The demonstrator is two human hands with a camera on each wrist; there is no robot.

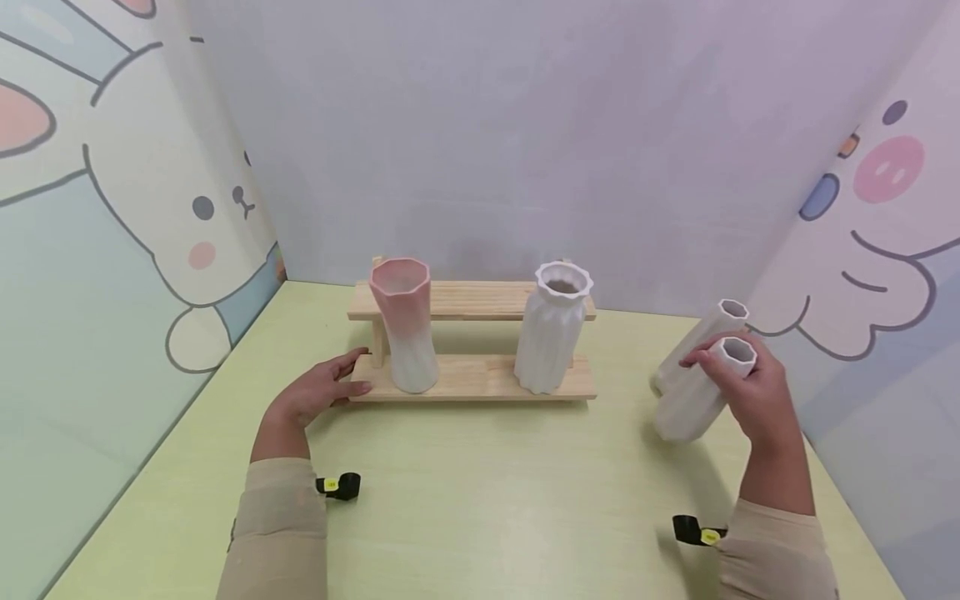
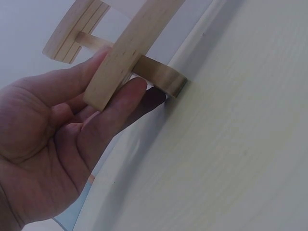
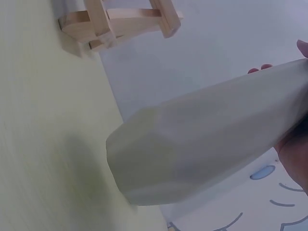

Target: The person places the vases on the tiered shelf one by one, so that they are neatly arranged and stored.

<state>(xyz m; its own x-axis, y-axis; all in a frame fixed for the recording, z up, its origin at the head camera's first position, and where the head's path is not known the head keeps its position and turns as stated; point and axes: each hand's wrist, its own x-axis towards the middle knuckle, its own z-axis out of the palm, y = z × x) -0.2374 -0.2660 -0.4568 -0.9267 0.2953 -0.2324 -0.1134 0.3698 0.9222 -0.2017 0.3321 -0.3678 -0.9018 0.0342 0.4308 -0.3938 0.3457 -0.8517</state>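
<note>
My left hand [image 1: 311,392] pinches the left end of the lower shelf of a two-tier wooden rack [image 1: 476,379], thumb and fingers on either side of the board in the left wrist view. A pink-and-white vase [image 1: 408,329] stands toward the left of that shelf, and a white vase with a scalloped rim [image 1: 551,342] toward its right. Off to the right, my right hand [image 1: 765,396] grips a plain white vase [image 1: 686,408] near its mouth. This vase leans, and its base hangs over the table above a shadow in the right wrist view.
Just behind the held vase is another slim white vase [image 1: 692,343], partly hidden by my right hand. The rack stands on a pale yellow-green table [image 1: 487,500]. A grey back wall [image 1: 510,150] and cartoon-printed side panels [image 1: 127,250] enclose the table.
</note>
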